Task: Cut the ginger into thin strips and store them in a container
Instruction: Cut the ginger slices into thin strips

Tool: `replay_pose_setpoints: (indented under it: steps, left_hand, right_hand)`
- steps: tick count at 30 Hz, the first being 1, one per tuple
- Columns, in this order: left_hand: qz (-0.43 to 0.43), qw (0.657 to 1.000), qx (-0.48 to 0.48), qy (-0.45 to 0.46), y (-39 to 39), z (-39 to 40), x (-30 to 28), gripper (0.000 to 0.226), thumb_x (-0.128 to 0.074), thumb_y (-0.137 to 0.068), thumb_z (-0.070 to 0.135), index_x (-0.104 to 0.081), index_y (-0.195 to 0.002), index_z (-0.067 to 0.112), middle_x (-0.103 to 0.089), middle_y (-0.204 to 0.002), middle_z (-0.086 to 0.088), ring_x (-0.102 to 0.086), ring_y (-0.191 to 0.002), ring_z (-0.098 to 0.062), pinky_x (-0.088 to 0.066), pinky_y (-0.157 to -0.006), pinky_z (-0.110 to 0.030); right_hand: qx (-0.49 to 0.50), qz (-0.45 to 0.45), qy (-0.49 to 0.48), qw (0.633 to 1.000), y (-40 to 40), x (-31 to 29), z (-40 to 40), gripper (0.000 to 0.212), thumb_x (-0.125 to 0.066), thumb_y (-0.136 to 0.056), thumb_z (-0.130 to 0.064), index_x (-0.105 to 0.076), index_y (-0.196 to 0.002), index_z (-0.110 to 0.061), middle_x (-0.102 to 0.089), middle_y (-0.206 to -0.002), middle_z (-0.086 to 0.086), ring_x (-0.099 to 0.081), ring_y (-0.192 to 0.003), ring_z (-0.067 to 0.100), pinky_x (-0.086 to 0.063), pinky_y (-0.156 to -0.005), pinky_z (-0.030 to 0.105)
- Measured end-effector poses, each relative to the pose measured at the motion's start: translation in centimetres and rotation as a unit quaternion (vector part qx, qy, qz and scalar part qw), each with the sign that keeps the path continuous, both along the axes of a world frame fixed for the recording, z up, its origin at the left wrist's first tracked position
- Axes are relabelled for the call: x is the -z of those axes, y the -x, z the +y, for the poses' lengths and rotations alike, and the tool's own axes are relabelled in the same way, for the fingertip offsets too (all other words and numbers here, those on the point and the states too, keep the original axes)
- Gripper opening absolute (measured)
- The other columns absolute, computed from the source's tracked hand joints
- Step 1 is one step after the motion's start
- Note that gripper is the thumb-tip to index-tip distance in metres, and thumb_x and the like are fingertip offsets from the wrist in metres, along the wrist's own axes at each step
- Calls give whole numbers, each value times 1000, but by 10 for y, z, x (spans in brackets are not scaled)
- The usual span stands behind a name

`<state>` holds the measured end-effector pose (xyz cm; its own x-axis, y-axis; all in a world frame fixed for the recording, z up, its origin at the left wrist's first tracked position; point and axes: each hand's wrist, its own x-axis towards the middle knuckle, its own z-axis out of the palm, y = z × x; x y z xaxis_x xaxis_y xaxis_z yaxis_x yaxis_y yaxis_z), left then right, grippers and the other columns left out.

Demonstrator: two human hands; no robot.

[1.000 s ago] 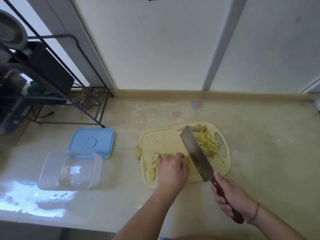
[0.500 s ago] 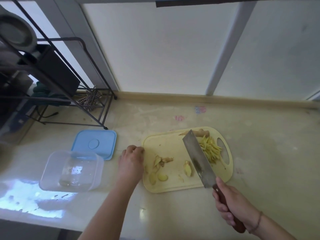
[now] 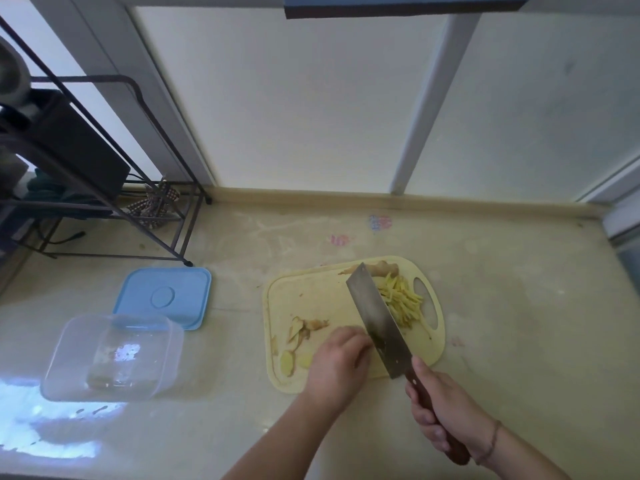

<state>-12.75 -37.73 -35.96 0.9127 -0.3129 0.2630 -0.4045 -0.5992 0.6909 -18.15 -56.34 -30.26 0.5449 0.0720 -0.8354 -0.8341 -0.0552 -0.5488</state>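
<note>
Pale frosted panels rise behind a beige worktop (image 3: 502, 306) where a cream cutting board (image 3: 311, 292) serves as the landmark. On the board's far right part, next to its handle slot, lies a heap of ginger strips (image 3: 403, 303), and an uncut ginger piece (image 3: 379, 268) sits at the board's far edge. Ginger peels (image 3: 304, 330) and two small ginger slices (image 3: 289, 363) lie on the board's left part. The left hand (image 3: 337, 365) rests on the board's near side, its grip curled downward with the fingertips pressed close together against the board; what lies beneath them is hidden. The right hand (image 3: 446, 417), just off the board's near right corner, has its grip wrapped tight around the dark wooden handle of a cleaver (image 3: 379, 322), whose blade slants across the board between the left hand and the strips, the blade's side next to the left fingertips. Well to the left of the board stands a clear plastic container (image 3: 110, 358), open, and a blue lid (image 3: 164, 296) lies flat just beyond it. A dark wire rack (image 3: 104, 188) stands further off to the board's far left.
</note>
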Motion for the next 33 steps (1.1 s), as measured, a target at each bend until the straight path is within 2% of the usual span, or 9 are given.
replay_pose_setpoints:
  steps: [5,7,10,14,18,22,26,30,33]
  left_hand:
    - [-37,998,37,-19,17,0,15,14,-74,-83,12,-73,-97,13,-65,-107,-2,-60,-98,-20,-52,-87,-30]
    - [-35,999,13,-19,16,5,15,17,-72,-85,19,-73,-102,14,-65,-112,-3,-61,-102,-21,-51,-91,-31]
    - [-10,997,-63,-40,11,14,16,28,-65,-88,35,-74,-106,16,-69,-105,0,-62,-97,-20,-47,-88,-30]
    - [-20,995,-46,-85,6,18,19,38,-65,-86,45,-74,-109,16,-73,-101,2,-63,-91,-22,-48,-83,-35]
    - [-14,997,-54,-59,6,16,23,32,-70,-86,46,-75,-104,20,-72,-100,4,-62,-88,-23,-54,-76,-39]
    - [14,996,-78,-44,7,9,18,28,-68,-84,46,-77,-94,21,-69,-96,5,-62,-89,-23,-50,-79,-36]
    - [72,988,-132,-43,7,0,9,29,-65,-80,42,-79,-87,18,-72,-91,4,-65,-87,-23,-42,-89,-29]
    - [118,976,-179,-38,6,-11,2,16,-76,-75,31,-78,-80,15,-72,-85,2,-64,-84,-21,-38,-88,-24]
    - [142,969,-199,-31,3,-16,-6,4,-78,-71,14,-77,-75,13,-70,-78,0,-63,-78,-20,-48,-82,-29]
  right_hand:
    - [-4,-6,-7,1000,-1,-1,-3,55,-34,-106,-57,-45,-79,-11,-35,-51,3,-28,-33,12,-28,-34,16]
    - [-5,-10,-2,1000,0,-1,-3,54,-34,-106,-57,-45,-79,-11,-34,-52,3,-28,-35,13,-28,-35,16]
    - [-16,-17,17,1000,1,-1,2,53,-35,-106,-57,-45,-79,-12,-34,-52,3,-27,-37,14,-27,-37,17]
    - [-29,-57,76,995,7,1,16,51,-36,-107,-53,-44,-75,-14,-33,-50,1,-27,-37,13,-23,-39,17]
    - [-48,-112,153,981,17,12,38,54,-36,-104,-55,-43,-67,-17,-39,-40,-6,-33,-30,8,-24,-32,16]
    - [-50,-132,158,977,13,12,46,70,-34,-92,-80,-45,-64,-17,-42,-42,-4,-36,-31,5,-24,-34,13]
    - [-4,-56,68,996,11,5,40,52,-35,-105,-54,-44,-76,-12,-36,-50,1,-29,-33,12,-22,-36,17]
    - [-16,-57,51,997,11,3,31,52,-35,-103,-56,-44,-77,-12,-35,-51,1,-27,-36,14,-23,-41,22]
    - [-21,-49,38,998,7,4,23,52,-35,-103,-56,-44,-77,-11,-35,-50,1,-27,-36,14,-23,-39,20]
